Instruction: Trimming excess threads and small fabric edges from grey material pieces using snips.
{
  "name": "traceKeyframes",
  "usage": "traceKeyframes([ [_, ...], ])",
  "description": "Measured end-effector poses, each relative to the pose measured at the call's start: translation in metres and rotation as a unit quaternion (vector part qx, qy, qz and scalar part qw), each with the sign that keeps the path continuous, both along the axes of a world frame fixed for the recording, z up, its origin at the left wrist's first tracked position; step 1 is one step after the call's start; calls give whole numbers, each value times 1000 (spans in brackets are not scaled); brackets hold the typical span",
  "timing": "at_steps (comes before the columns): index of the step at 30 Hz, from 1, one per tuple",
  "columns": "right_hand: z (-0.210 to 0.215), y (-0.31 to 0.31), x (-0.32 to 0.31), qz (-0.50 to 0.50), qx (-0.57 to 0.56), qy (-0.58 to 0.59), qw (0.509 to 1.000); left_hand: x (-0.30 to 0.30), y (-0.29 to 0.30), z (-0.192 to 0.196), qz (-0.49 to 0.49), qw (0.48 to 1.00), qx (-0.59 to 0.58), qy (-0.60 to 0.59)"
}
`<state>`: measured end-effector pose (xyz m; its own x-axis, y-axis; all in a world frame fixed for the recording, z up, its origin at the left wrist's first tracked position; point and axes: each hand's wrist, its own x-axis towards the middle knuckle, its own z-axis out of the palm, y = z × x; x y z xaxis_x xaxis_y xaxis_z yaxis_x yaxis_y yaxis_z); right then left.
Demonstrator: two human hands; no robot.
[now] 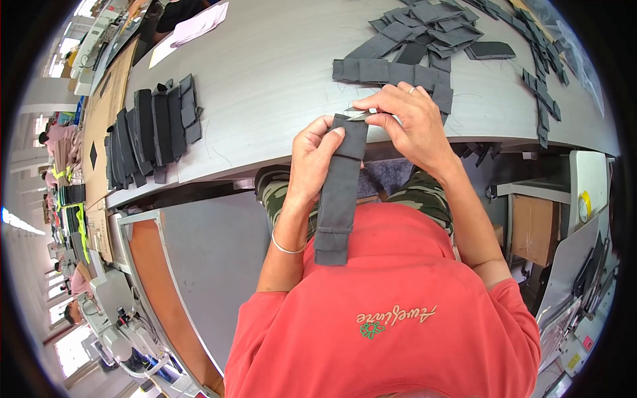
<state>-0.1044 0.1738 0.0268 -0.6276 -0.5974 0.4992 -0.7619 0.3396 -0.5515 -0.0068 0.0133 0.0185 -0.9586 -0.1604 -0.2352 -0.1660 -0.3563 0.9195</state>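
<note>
My left hand point(314, 154) is closed on the upper end of a dark grey fabric strip point(336, 199), its thumb pressed flat on the cloth. The strip hangs down in front of my red shirt, with stitched seams near both ends. My right hand point(410, 123) pinches small metal thread snips point(359, 116) between thumb and fingers. Their thin blades lie at the strip's top edge; most of the tool is hidden by my fingers. Just beyond my right hand, a row of joined grey fabric pieces point(381, 71) lies on the pale table point(265, 86).
Several stacked grey strips point(156, 126) lie at the table's left. A heap of grey pieces point(431, 30) sits at the far right, with more strips point(541, 89) along the right edge. White papers point(199, 26) lie far left. Below right, a cardboard box point(534, 229) stands on a shelf.
</note>
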Motion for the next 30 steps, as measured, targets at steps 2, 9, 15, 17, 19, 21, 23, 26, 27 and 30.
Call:
traceKeyframes([
  [2,3,0,-1,4,15,17,1000,0,0,0,-6,1000,-6,-3],
  [9,2,1,-6,30,21,83,996,1,0,-2,-19,1000,-7,-15],
  [15,-1,7,-9,37,7,7,999,-1,-3,-3,-21,1000,3,-15],
  [17,3,6,-6,53,-32,-63,996,-3,-4,-3,-18,1000,17,-10],
  [19,6,3,3,69,-72,-132,986,-7,-2,3,24,999,15,25],
  [21,9,-5,15,71,-29,-152,985,-13,-3,-5,51,998,-2,36],
  [23,-4,-8,13,47,-16,-82,995,-18,0,-5,37,998,34,44],
  [26,-5,-15,-1,39,-125,-209,969,-19,7,-2,48,999,15,17],
  [27,-7,-18,-7,37,-126,-209,969,-18,6,-6,46,999,15,16],
  [30,-7,-24,-13,16,-100,-325,940,-14,-1,-19,52,998,-39,22],
])
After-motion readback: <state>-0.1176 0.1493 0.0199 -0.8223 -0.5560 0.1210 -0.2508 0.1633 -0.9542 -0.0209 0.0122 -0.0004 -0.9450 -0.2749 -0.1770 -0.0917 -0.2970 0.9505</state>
